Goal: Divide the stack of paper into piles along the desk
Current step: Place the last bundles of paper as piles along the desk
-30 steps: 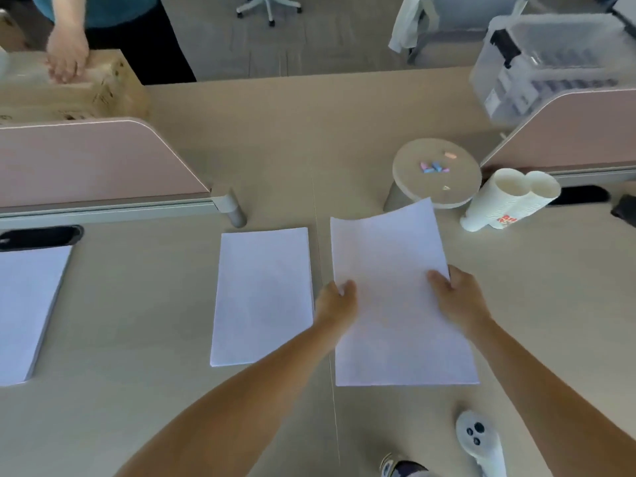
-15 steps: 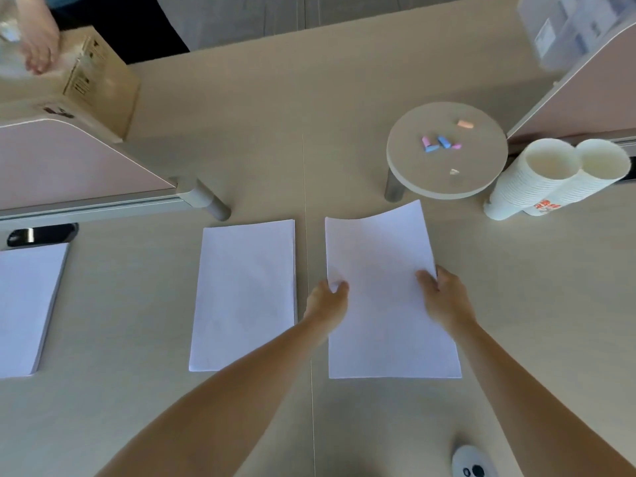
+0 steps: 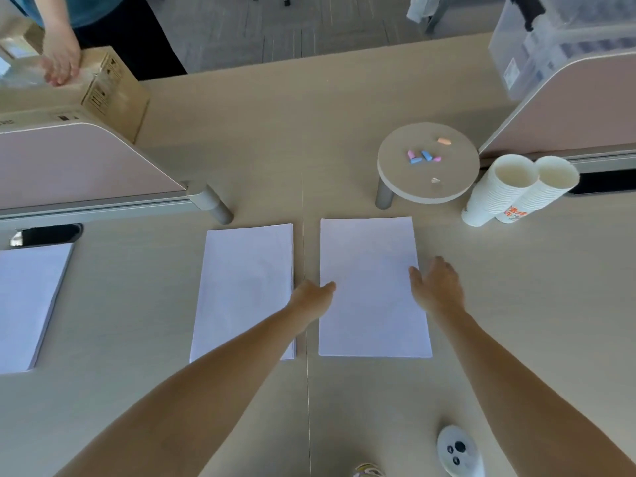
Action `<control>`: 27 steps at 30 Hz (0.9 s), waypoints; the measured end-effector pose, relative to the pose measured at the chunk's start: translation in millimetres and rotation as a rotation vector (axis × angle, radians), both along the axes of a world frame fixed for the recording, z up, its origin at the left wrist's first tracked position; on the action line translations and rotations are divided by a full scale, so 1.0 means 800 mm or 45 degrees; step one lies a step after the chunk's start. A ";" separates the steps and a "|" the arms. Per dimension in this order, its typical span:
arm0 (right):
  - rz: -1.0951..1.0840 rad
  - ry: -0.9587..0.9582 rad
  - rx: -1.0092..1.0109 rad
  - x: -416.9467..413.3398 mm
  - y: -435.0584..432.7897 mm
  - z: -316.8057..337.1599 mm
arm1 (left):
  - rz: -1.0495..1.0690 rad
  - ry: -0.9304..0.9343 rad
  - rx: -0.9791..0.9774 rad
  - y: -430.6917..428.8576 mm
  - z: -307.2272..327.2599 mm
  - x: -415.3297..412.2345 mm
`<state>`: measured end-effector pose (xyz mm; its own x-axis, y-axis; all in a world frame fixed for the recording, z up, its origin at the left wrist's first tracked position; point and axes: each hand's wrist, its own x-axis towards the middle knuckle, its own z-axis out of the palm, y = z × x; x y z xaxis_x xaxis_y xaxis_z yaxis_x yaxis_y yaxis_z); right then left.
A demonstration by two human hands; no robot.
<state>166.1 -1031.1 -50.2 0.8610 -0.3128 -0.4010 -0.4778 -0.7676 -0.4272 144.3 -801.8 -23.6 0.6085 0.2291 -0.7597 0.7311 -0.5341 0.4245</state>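
Observation:
Three piles of white paper lie on the desk. The right pile lies flat in front of me, squared to the desk edge. My left hand touches its left edge with the thumb on the sheet. My right hand rests against its right edge, fingers relaxed and spread, thumb at the paper's border. Just left of my left hand lies the middle pile, partly covered by my forearm. The thicker left pile sits at the far left, cut off by the frame.
A small round stand with bits of coloured chalk stands behind the right pile. Two stacks of paper cups lie to its right. Pink dividers flank the desk. A white controller lies near me. Another person's hand rests on a cardboard box.
The sheets I held tilted with both hands now lie flat and straight on the desk. My fingers have loosened from the edges, and the right hand has opened.

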 end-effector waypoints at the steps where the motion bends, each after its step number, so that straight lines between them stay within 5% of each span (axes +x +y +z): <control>1: 0.003 -0.029 -0.005 -0.005 0.001 0.012 | 0.022 0.001 -0.046 0.005 0.006 -0.006; 6: 0.201 -0.115 0.019 -0.047 0.025 0.082 | 0.058 0.056 -0.399 0.040 0.036 -0.061; 15: 0.398 0.040 0.032 -0.150 0.146 0.161 | 0.007 -0.030 -0.521 0.163 0.065 -0.170; 27: 0.739 -0.045 0.288 -0.231 0.517 0.213 | 0.452 -0.347 -0.554 0.505 0.094 -0.298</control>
